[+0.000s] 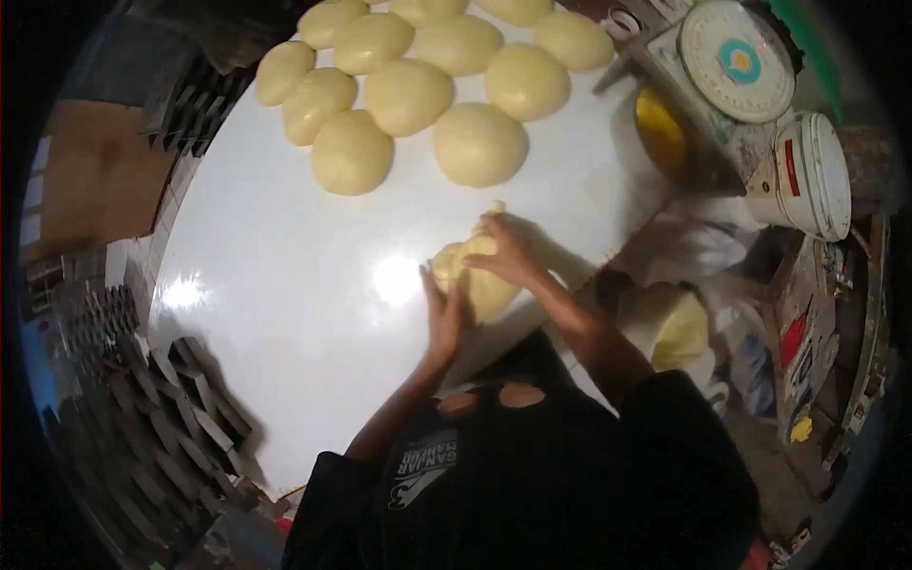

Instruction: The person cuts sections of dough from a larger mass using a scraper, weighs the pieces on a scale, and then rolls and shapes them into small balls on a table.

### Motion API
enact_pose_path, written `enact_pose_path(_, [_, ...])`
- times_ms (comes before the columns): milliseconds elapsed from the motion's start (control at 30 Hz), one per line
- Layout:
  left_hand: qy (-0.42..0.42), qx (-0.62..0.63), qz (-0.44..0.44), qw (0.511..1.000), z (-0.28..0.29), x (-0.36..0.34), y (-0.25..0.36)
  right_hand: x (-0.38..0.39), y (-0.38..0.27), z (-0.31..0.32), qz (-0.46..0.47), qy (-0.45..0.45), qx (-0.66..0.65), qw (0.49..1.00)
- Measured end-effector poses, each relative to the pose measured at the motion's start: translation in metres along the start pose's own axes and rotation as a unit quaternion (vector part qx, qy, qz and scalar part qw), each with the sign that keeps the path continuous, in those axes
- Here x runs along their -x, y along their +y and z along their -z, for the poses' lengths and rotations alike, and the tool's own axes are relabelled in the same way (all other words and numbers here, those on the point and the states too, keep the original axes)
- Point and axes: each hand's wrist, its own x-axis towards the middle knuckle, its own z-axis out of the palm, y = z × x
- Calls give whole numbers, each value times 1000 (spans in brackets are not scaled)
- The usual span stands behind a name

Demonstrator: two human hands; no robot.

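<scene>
Both hands work a lump of pale yellow dough (486,296) on the white tabletop (285,285) near my body. My left hand (443,312) grips the dough's left side, thumb pressed against it. My right hand (508,255) holds the upper right part with curled fingers, and a narrow bit of dough (495,207) sticks out above them. Beyond my hands several rounded, smooth dough balls (480,144) rest across the far part of the table.
Stacked dark metal pans (190,408) stand at the lower left, with more (180,123) at the upper left. A dial scale (736,62), a yellow container (660,128) and a white bucket (807,176) are at the upper right. Bags (741,361) and a cluttered shelf (803,342) lie right.
</scene>
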Motion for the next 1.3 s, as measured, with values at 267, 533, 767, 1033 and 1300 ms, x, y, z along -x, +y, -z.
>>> enact_pose_path(267, [-9,156,-168,973,98,25,73,22,-162,-17,183,-82,-144,969])
enact_pose_path(533, [173,-137,-143,965,189,121,-129,148,-120,-183,168,-131,89,973])
enact_pose_path(767, [197,12,-29,980,281,107,-78,81,-72,-188,-38,-110,-278,953])
enact_pose_path(1033, [331,-61,-202,920,265,97,-140,-7,-157,-200,108,-249,26,962])
enact_pose_path(1300, [237,-203,-54,948,190,113,-157,70,-97,-216,203,-357,250,877])
